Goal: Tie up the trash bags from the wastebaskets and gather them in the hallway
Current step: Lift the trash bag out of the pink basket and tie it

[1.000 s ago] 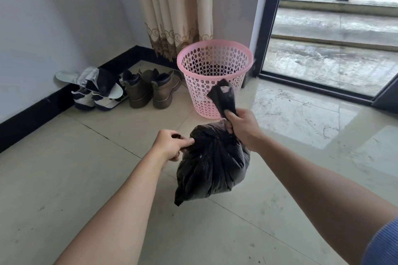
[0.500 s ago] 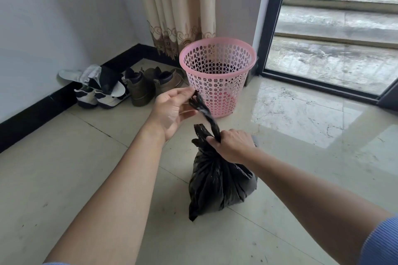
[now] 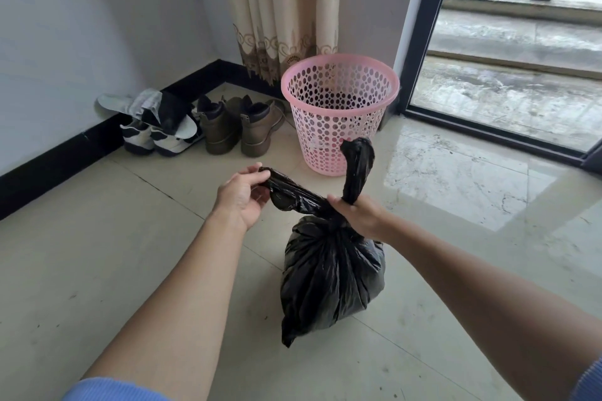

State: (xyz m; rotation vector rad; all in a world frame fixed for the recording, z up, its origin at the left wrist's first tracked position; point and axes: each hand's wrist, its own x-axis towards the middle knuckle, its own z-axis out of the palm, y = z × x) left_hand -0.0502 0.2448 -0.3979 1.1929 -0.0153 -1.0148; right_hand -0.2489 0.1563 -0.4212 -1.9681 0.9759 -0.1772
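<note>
A full black trash bag (image 3: 329, 273) hangs over the tiled floor in front of me. Its neck is split into two twisted tails. My left hand (image 3: 242, 195) pinches the end of the left tail, stretched out sideways. My right hand (image 3: 356, 215) grips the neck, and the other tail sticks up from my fist, curling at its tip. Behind the bag stands a pink perforated wastebasket (image 3: 338, 114), with no liner showing in it.
Brown boots (image 3: 239, 125) and white sneakers (image 3: 156, 137) line the wall to the left of the basket. A beige curtain (image 3: 280, 10) hangs in the corner. A glass balcony door with a dark frame (image 3: 420, 29) is at the right.
The bag has sunk lower. My left hand has pulled one tail out to the left, and the other tail now stands up from my right fist.
</note>
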